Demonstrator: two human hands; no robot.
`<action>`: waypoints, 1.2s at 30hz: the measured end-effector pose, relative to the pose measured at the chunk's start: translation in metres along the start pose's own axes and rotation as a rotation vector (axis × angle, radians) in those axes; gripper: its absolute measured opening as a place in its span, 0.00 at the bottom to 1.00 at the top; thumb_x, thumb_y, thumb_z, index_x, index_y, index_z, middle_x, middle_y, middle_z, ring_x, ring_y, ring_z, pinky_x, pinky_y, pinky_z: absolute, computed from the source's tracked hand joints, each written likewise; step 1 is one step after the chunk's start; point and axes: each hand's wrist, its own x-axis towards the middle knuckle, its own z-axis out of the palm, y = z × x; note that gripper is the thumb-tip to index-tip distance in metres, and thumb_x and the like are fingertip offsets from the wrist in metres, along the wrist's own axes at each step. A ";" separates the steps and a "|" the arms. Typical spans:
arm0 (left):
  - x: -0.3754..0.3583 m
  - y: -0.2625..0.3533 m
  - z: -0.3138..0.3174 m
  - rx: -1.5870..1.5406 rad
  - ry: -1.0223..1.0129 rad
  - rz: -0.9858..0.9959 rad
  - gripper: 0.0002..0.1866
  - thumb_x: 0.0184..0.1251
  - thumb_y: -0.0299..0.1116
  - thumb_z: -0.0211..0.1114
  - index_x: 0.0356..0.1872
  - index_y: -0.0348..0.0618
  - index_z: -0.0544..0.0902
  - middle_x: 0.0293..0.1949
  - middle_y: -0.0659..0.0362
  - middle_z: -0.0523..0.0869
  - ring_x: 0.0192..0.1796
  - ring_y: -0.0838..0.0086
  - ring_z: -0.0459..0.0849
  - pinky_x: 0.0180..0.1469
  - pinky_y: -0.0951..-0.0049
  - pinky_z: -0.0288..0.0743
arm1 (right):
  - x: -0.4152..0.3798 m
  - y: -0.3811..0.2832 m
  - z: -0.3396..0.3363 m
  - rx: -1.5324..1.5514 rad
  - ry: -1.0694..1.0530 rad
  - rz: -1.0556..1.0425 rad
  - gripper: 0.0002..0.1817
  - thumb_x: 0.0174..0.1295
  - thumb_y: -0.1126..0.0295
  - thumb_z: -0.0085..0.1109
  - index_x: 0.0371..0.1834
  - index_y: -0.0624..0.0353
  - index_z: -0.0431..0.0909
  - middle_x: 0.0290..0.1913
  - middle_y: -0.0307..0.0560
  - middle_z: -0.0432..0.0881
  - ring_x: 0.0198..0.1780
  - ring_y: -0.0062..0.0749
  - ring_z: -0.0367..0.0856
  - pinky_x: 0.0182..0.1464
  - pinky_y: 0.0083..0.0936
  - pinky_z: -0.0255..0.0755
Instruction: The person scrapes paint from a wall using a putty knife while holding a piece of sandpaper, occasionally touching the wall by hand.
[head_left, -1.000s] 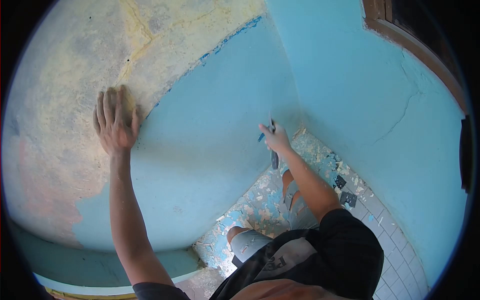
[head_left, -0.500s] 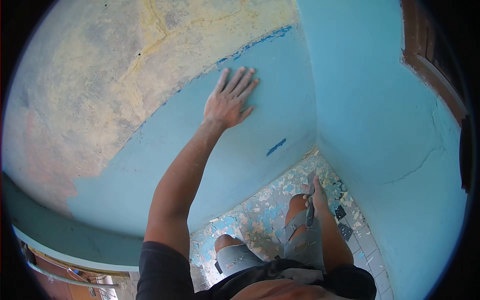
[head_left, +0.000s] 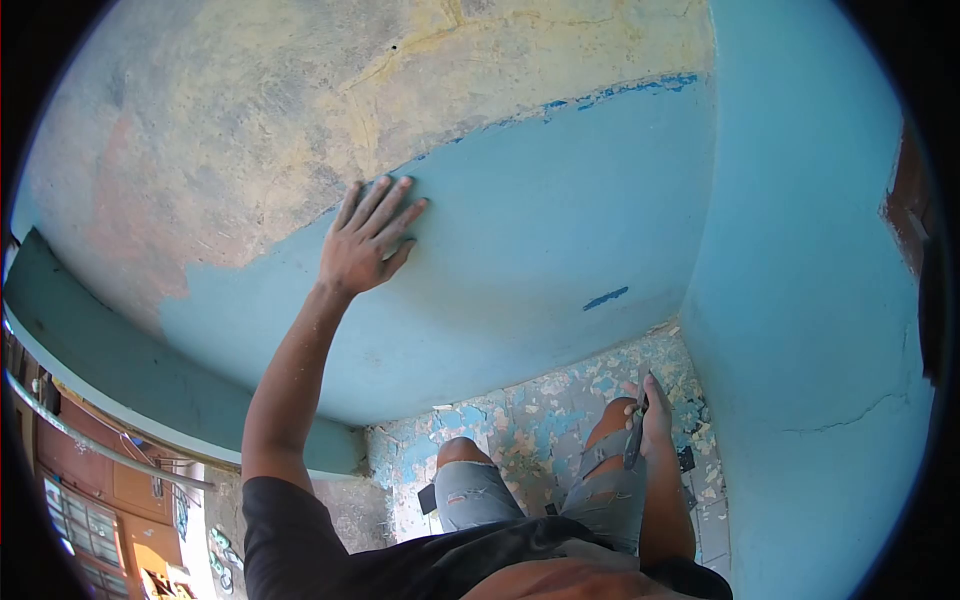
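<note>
My left hand (head_left: 368,238) lies flat on the light-blue painted wall (head_left: 520,220), fingers spread and dusty. Its fingertips reach close to the ragged paint edge, where bare yellowish-grey plaster (head_left: 260,130) begins. Low on the right, beside my knee, my right hand (head_left: 657,415) is wrapped round a scraper (head_left: 634,438) with a dark handle. The scraper's blade points up and away from me and shows only in part.
Paint flakes cover the tiled floor (head_left: 520,415) by my knees. A second blue wall (head_left: 800,300) with a crack meets the first at a corner on the right. Brown wooden frame (head_left: 908,205) shows at far right. On the left runs a curved ledge (head_left: 150,375).
My left hand has slid leftward along the painted wall, still flat against it. The view has turned left, showing more of the ledge. My right hand keeps hold of the scraper.
</note>
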 end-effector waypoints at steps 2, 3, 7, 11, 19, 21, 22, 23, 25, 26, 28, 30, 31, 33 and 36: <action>-0.029 -0.040 -0.010 0.066 0.069 -0.066 0.37 0.67 0.51 0.72 0.78 0.71 0.73 0.83 0.63 0.66 0.83 0.63 0.63 0.86 0.48 0.51 | 0.007 -0.009 0.017 -0.145 -0.119 -0.191 0.37 0.76 0.47 0.61 0.81 0.55 0.67 0.55 0.52 0.86 0.28 0.19 0.80 0.23 0.21 0.73; -0.040 -0.059 -0.016 0.095 0.117 -0.071 0.36 0.67 0.52 0.72 0.77 0.69 0.74 0.82 0.60 0.67 0.83 0.59 0.63 0.85 0.46 0.51 | 0.010 -0.019 0.029 -0.152 -0.123 -0.188 0.37 0.76 0.47 0.61 0.81 0.55 0.67 0.55 0.52 0.86 0.28 0.19 0.80 0.23 0.21 0.73; -0.077 -0.114 -0.016 0.198 0.197 -0.061 0.33 0.72 0.55 0.65 0.76 0.60 0.76 0.81 0.53 0.68 0.84 0.52 0.61 0.84 0.43 0.49 | 0.010 -0.085 0.102 -0.426 -0.268 -0.558 0.34 0.75 0.53 0.67 0.79 0.56 0.71 0.48 0.44 0.82 0.30 0.17 0.75 0.30 0.18 0.71; -0.084 -0.115 -0.001 0.239 0.257 -0.091 0.33 0.74 0.59 0.60 0.76 0.60 0.76 0.81 0.54 0.69 0.84 0.53 0.62 0.84 0.44 0.49 | 0.031 -0.137 0.178 -0.527 -0.260 -1.095 0.33 0.72 0.52 0.69 0.74 0.58 0.77 0.60 0.46 0.79 0.50 0.27 0.82 0.50 0.27 0.78; -0.087 -0.114 0.003 0.223 0.344 -0.124 0.31 0.76 0.61 0.56 0.76 0.69 0.76 0.79 0.61 0.72 0.82 0.62 0.66 0.85 0.49 0.53 | 0.037 -0.193 0.286 -0.803 0.274 -1.527 0.26 0.70 0.47 0.68 0.70 0.33 0.82 0.59 0.48 0.74 0.51 0.43 0.85 0.52 0.39 0.83; -0.088 -0.115 0.003 0.209 0.366 -0.125 0.30 0.76 0.60 0.55 0.75 0.67 0.77 0.79 0.61 0.73 0.82 0.61 0.67 0.85 0.50 0.54 | 0.034 -0.193 0.297 -0.802 0.330 -1.511 0.24 0.70 0.47 0.67 0.69 0.26 0.83 0.60 0.47 0.71 0.48 0.44 0.86 0.47 0.42 0.85; -0.088 -0.116 0.002 0.224 0.358 -0.099 0.31 0.77 0.60 0.55 0.75 0.59 0.78 0.78 0.56 0.74 0.82 0.58 0.67 0.84 0.49 0.53 | 0.033 -0.193 0.300 -0.805 0.344 -1.507 0.24 0.70 0.47 0.67 0.69 0.26 0.83 0.60 0.47 0.71 0.48 0.44 0.86 0.47 0.42 0.85; -0.089 -0.116 0.002 0.215 0.362 -0.090 0.31 0.77 0.60 0.55 0.75 0.59 0.78 0.78 0.56 0.74 0.82 0.58 0.67 0.84 0.49 0.53 | 0.032 -0.192 0.302 -0.810 0.360 -1.499 0.24 0.70 0.47 0.67 0.69 0.26 0.82 0.60 0.47 0.71 0.47 0.44 0.87 0.46 0.41 0.85; -0.089 -0.116 0.003 0.219 0.370 -0.104 0.32 0.78 0.61 0.53 0.75 0.59 0.78 0.78 0.57 0.74 0.81 0.59 0.68 0.84 0.49 0.54 | 0.026 -0.193 0.308 -0.815 0.387 -1.489 0.24 0.71 0.47 0.66 0.69 0.27 0.82 0.60 0.47 0.71 0.46 0.44 0.87 0.45 0.41 0.85; -0.088 -0.117 0.003 0.212 0.373 -0.099 0.32 0.78 0.61 0.53 0.75 0.59 0.78 0.78 0.57 0.74 0.81 0.59 0.68 0.84 0.49 0.54 | 0.022 -0.195 0.312 -0.829 0.397 -1.447 0.23 0.71 0.47 0.66 0.69 0.27 0.82 0.60 0.48 0.71 0.46 0.44 0.87 0.45 0.41 0.85; -0.088 -0.114 0.002 0.225 0.387 -0.104 0.32 0.78 0.61 0.52 0.75 0.58 0.78 0.78 0.57 0.74 0.81 0.59 0.68 0.84 0.50 0.54 | 0.016 -0.199 0.313 -0.850 0.405 -1.402 0.23 0.71 0.46 0.65 0.69 0.27 0.82 0.60 0.48 0.71 0.46 0.44 0.87 0.45 0.41 0.85; -0.086 -0.113 0.003 0.223 0.398 -0.113 0.31 0.78 0.61 0.53 0.74 0.60 0.79 0.77 0.58 0.75 0.80 0.60 0.70 0.83 0.51 0.55 | 0.013 -0.203 0.312 -0.897 0.411 -1.393 0.23 0.72 0.47 0.65 0.69 0.27 0.82 0.60 0.49 0.72 0.45 0.44 0.87 0.45 0.40 0.85; -0.086 -0.113 0.002 0.224 0.408 -0.119 0.30 0.78 0.61 0.53 0.73 0.62 0.80 0.76 0.59 0.76 0.79 0.61 0.71 0.83 0.51 0.57 | 0.013 -0.201 0.309 -0.903 0.412 -1.386 0.23 0.72 0.47 0.65 0.69 0.27 0.82 0.60 0.49 0.72 0.45 0.44 0.87 0.45 0.40 0.85; -0.087 -0.114 0.001 0.224 0.404 -0.103 0.31 0.78 0.61 0.52 0.74 0.60 0.79 0.77 0.58 0.75 0.80 0.61 0.70 0.83 0.51 0.56 | 0.015 -0.200 0.307 -0.900 0.366 -1.332 0.23 0.72 0.47 0.65 0.70 0.28 0.82 0.59 0.49 0.72 0.46 0.45 0.86 0.47 0.41 0.84; -0.086 -0.114 0.003 0.231 0.404 -0.104 0.32 0.78 0.61 0.52 0.75 0.58 0.78 0.78 0.57 0.75 0.81 0.60 0.69 0.84 0.51 0.55 | 0.021 -0.210 0.318 -0.835 0.349 -1.406 0.24 0.72 0.46 0.65 0.70 0.28 0.82 0.58 0.49 0.73 0.47 0.46 0.85 0.50 0.41 0.83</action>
